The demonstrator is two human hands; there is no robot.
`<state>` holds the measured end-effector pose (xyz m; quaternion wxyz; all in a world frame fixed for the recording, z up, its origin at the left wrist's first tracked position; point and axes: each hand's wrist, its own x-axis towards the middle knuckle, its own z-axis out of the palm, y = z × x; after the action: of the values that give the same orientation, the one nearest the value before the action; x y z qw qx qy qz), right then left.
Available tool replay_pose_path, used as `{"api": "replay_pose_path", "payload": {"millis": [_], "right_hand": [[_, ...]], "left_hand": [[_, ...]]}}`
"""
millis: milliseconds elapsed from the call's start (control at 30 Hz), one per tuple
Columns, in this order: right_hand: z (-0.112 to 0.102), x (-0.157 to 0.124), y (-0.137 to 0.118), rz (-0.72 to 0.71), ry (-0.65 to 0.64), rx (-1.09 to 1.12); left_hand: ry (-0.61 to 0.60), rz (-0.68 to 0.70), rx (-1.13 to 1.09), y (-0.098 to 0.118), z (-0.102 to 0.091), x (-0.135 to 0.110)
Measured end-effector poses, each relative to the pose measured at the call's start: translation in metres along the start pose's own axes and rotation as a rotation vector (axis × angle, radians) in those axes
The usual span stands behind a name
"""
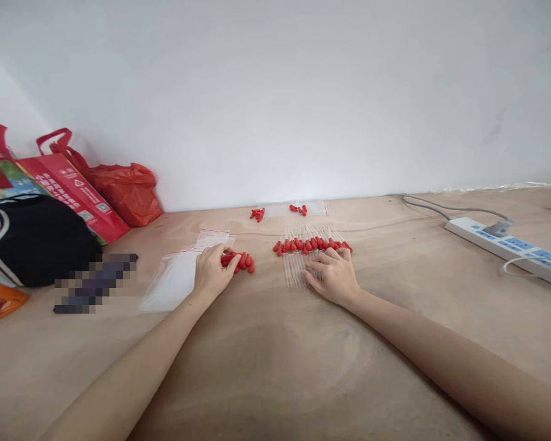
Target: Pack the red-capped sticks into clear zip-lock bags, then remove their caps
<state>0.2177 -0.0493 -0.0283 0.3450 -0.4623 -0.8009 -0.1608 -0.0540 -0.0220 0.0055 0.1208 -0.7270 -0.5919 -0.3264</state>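
Observation:
My left hand (212, 271) lies over a clear zip bag (174, 278) and its fingers are closed on a small pile of red rubber bulbs (243, 262). My right hand (333, 274) rests with fingers curled on a row of clear glass droppers with red bulbs (311, 245) laid side by side on the wooden table (275, 367). Two smaller groups of red bulbs (258, 214) (299, 209) lie farther back near the wall, beside more clear bags (315, 207).
At the left stand a red shopping bag (71, 187), a red plastic bag (131, 193), a black striped bag (27, 239) and a blurred dark object (96, 282). A white power strip (509, 248) with a grey cable lies at the right.

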Motion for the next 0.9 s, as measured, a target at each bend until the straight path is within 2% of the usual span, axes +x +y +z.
{"api": "replay_pose_path", "payload": {"millis": [100,200,333,400,500,600,800,900], "right_hand": [[-0.004,0.0,0.0,0.006,-0.078,0.021],[-0.006,0.0,-0.001,0.002,-0.134,0.032],[-0.006,0.0,0.0,-0.013,-0.157,0.028],[-0.007,-0.001,0.002,-0.007,-0.15,0.026],[-0.014,-0.004,0.007,0.021,-0.143,0.046],[-0.021,-0.008,0.013,0.007,-0.142,0.075],[-0.02,-0.01,0.017,-0.047,-0.169,0.111],[-0.016,-0.009,0.017,-0.047,-0.163,0.111]], "left_hand": [[0.007,0.011,-0.008,-0.001,-0.001,-0.001],[0.081,0.022,-0.004,0.002,-0.003,-0.002],[0.142,0.091,-0.021,0.016,-0.004,-0.003],[0.091,0.171,-0.055,0.028,-0.002,-0.001],[-0.077,0.279,-0.107,0.049,0.007,0.009],[-0.213,0.32,-0.141,0.071,0.023,0.023],[-0.311,0.383,-0.105,0.104,0.055,0.045],[-0.317,0.379,-0.089,0.114,0.064,0.05]]}}
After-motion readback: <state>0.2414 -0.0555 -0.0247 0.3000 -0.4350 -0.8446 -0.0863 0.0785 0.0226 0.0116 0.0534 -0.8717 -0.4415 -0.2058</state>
